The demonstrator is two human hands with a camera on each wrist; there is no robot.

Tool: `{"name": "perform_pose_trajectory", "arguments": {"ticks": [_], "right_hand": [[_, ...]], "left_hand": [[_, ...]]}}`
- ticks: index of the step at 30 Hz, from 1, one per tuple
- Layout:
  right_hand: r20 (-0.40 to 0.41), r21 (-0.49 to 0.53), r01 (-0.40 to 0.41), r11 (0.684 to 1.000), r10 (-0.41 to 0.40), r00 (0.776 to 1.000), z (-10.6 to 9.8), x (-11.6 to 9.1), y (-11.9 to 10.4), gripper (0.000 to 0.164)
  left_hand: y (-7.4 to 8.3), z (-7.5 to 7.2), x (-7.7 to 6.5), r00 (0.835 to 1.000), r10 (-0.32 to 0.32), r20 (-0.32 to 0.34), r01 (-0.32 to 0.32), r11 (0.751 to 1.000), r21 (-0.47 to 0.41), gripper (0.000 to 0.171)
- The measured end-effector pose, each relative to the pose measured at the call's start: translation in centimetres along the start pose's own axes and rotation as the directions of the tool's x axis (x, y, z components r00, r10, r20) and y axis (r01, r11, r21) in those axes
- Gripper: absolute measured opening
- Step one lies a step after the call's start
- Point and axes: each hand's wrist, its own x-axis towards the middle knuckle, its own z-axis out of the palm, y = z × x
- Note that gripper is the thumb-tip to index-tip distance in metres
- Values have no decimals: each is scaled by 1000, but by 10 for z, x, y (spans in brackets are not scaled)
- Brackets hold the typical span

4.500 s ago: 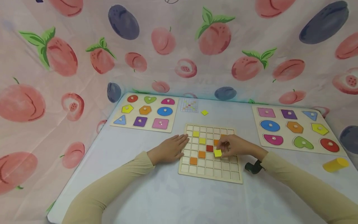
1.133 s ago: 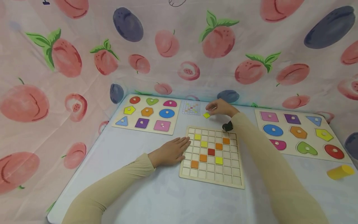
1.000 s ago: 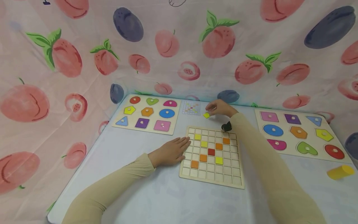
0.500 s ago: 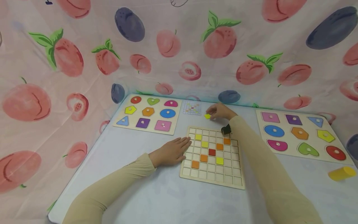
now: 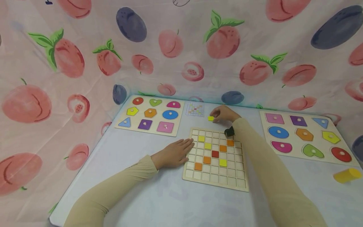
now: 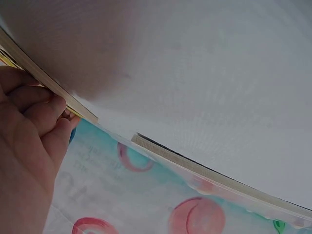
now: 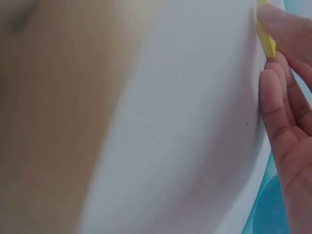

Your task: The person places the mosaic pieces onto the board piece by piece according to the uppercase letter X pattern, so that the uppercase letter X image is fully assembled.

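Observation:
In the head view my left hand [image 5: 171,154] lies with straight fingers at the left edge of a square wooden grid board [image 5: 214,187]. The left wrist view shows that same hand [image 6: 29,122] close against the edge. Beyond the board's far edge, my right hand [image 5: 224,113] pinches a small yellow square tile [image 5: 210,118]. Up close in the right wrist view, the yellow tile [image 7: 265,36] is at the thumb and fingertips. Set in the grid are a red tile [image 5: 215,154], several orange tiles and several yellow ones.
A printed grid card [image 5: 194,109] lies at the back beside a shape puzzle board [image 5: 180,118]. Another shape puzzle board [image 5: 289,127] is at right, with a yellow cylinder [image 5: 347,175] in front of it. Fruit-print cloth [image 5: 170,72] hangs behind the table.
After a yellow tile was left in the grid, my right hand moved from the board to the far yellow tile, pinched it and turned it slightly. My left hand stayed at the board.

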Motion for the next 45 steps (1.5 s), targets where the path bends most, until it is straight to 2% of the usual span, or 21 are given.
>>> {"name": "perform_pose_trajectory", "arguments": {"ticks": [6, 17, 28, 34, 45], "right_hand": [[-10, -3, -35, 999, 35, 999, 1, 1, 1, 34], [-17, -51, -50, 997, 50, 999, 1, -2, -3, 26], [7, -102, 22, 995, -22, 1000, -3, -8, 6, 25], [0, -75, 80, 994, -80, 997, -7, -24, -1, 24], [1, -87, 136, 987, -136, 991, -9, -56, -7, 21]], "left_hand": [[0, 0, 0, 1000, -1, -2, 1, 1000, -16, 66], [0, 0, 0, 1000, -4, 6, 4, 999, -32, 66], [-1, 0, 1, 1000, -3, 10, 3, 999, -34, 66], [-1, 1, 1, 1000, 3, 7, -2, 999, -33, 66], [0, 0, 1, 1000, -2, 7, 2, 999, -36, 66]]}}
